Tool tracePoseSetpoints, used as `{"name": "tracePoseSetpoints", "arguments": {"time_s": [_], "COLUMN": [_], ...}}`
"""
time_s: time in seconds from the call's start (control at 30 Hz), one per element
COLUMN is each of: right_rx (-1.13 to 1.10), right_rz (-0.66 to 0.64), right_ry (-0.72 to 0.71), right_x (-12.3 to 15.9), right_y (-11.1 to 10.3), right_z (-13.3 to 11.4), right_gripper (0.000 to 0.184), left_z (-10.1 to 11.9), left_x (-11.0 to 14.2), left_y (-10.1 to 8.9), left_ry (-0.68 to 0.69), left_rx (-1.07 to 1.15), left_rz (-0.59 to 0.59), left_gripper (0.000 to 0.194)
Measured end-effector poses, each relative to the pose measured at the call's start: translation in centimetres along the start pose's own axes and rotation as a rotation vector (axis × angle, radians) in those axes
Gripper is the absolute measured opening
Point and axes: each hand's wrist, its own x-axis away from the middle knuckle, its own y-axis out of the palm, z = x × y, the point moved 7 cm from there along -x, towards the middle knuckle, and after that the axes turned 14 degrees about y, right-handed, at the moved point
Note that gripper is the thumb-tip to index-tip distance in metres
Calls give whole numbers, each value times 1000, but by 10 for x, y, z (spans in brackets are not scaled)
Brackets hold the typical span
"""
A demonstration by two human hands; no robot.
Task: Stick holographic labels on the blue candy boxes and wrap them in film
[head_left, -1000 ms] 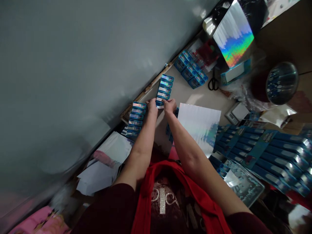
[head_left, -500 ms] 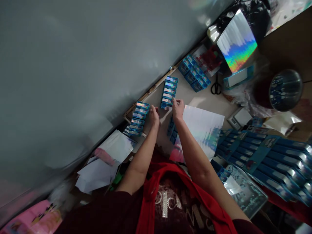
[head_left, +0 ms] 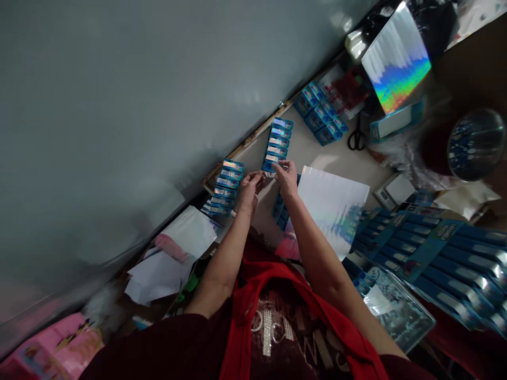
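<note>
Row of small blue packs (head_left: 277,143) lies on the tabletop (head_left: 312,153) nr the wall, nearest pack at its bottom end. Right hand (head_left: 285,178) touches that end pack w/ fingertips, fingers loosely extended; can't tell if it's pinching. Left hand (head_left: 250,186) just beside, fingers half-curled, holding nothing visible. 2nd row (head_left: 224,187) to the left, white sheet (head_left: 332,203) to the right. Best: square the end pack flush w/ the row, light pressure, don't nudge the neighbours.
</note>
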Motion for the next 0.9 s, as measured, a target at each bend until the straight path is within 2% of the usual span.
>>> {"name": "tracePoseSetpoints", "arguments": {"time_s": [0.13, 0.27, 0.37, 0.67, 0.9], "right_rx": [13, 150, 241, 342, 350], "right_rz": [16, 175, 261, 309, 323], "right_ry": [-10, -96, -110, -7, -12], "right_x": [2, 1, -1, -10, -13], "right_y": [-7, -6, 0, 4, 4], "right_z": [9, 3, -3, -6, -5], "right_gripper": [37, 29, 27, 30, 31], "left_z": [-4, 0, 1, -2, -12], "left_x": [-9, -24, -35, -49, -55], "left_y": [2, 6, 8, 10, 4], "left_ry": [19, 151, 217, 174, 153], "left_rx": [-45, -237, -339, -374, -339], "left_rz": [50, 89, 121, 142, 122], "left_gripper": [26, 19, 18, 23, 19]}}
